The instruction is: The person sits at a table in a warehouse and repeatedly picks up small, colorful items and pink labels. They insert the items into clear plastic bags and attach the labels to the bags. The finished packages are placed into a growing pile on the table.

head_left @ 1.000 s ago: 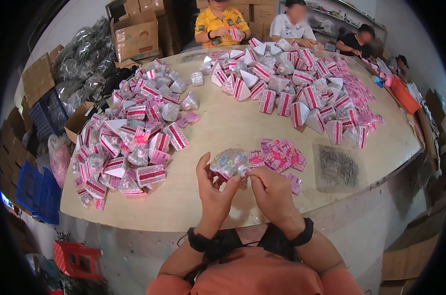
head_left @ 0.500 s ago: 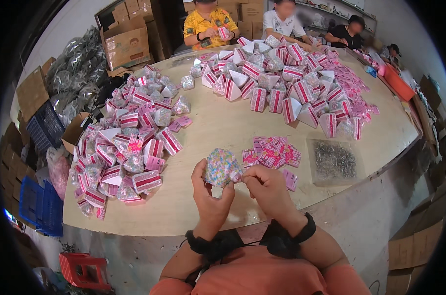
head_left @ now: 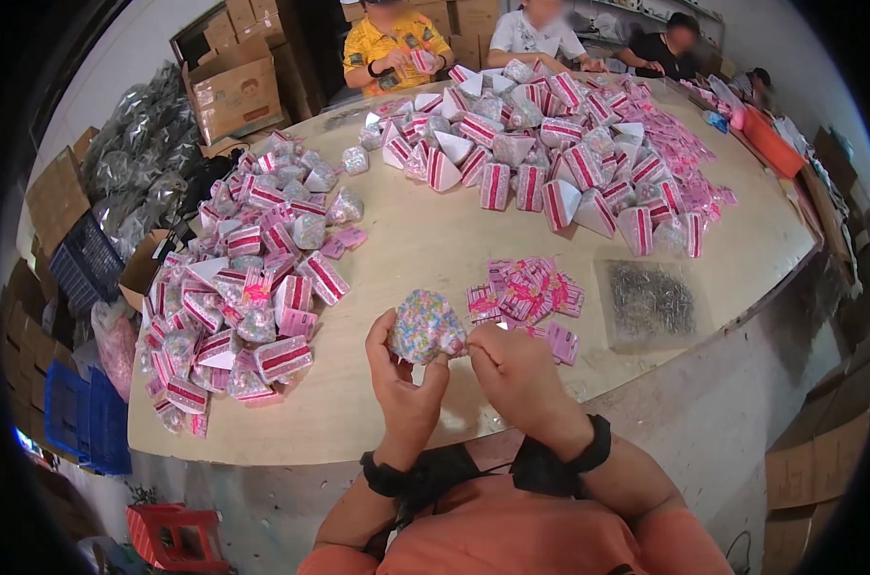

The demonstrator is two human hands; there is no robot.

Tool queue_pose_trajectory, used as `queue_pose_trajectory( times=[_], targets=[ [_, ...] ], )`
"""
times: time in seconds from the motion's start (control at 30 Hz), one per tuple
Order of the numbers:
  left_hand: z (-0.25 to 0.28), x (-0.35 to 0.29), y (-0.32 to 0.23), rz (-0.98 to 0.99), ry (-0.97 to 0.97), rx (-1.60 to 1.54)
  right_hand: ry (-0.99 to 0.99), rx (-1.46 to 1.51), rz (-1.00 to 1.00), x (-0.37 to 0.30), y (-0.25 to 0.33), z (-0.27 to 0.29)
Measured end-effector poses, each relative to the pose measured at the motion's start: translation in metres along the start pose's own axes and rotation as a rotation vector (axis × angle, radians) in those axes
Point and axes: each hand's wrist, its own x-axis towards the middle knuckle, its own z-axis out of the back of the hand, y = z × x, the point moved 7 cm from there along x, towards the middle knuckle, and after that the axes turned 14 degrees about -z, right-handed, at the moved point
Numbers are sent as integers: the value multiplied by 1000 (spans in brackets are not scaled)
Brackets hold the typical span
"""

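Observation:
A cake-slice toy (head_left: 425,326) covered in pastel sprinkles is in my left hand (head_left: 406,391), its fingers and thumb holding it from the left and below. My right hand (head_left: 516,374) is closed in a pinch at the toy's lower right corner. What its fingertips grip there is too small to make out. Just beyond my right hand lies a loose heap of pink printed cards (head_left: 531,290). To the right of these, a clear shallow tray (head_left: 609,337) holds many small metal pieces.
Piles of pink-and-white cake-slice toys (head_left: 283,358) cover the table's left side and its far side (head_left: 497,187). More pink cards (head_left: 679,144) lie at the far right, near an orange bin (head_left: 773,144). Several people sit across the table. Blue crates (head_left: 104,422) and a red stool (head_left: 171,537) stand at left.
The view has shifted slightly. My hands hold nearly the same pose at the toy's corner, with the right fingers curled a little tighter.

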Motion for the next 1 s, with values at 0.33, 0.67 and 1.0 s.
queue_pose_trajectory(
  times=[0.33, 0.67, 1.0],
  targets=[
    [1, -3, 7, 72, 78, 98, -115, -240, 163, -9, 12, 2],
    [-1, -7, 10, 110, 120, 9, 201, 191, -157, 2, -15, -4],
    [12, -10, 29, 222, 41, -45, 458, 798, -564, 7, -42, -27]
  ],
)
